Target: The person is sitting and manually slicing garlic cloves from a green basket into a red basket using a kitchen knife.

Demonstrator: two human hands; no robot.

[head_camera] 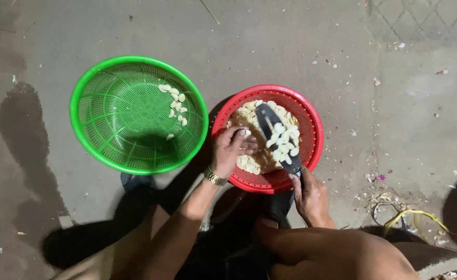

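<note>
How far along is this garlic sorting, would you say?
Barely begun, it seems. A few garlic cloves lie in the green basket. In hand: the left hand reaches into the red basket, and the right hand holds a knife over it. Left: the heap of cloves in the red one.

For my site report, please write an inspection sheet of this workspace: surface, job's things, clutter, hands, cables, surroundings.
Surface: grey concrete floor, stained dark at left.
Job's things: red basket of garlic cloves; knife lying across them; green basket with few peeled cloves.
Clutter: peel scraps scattered at right.
Hands: left hand in the cloves; right hand on the knife handle.
Cables: yellow cord at lower right.
Surroundings: nothing seen.
</note>
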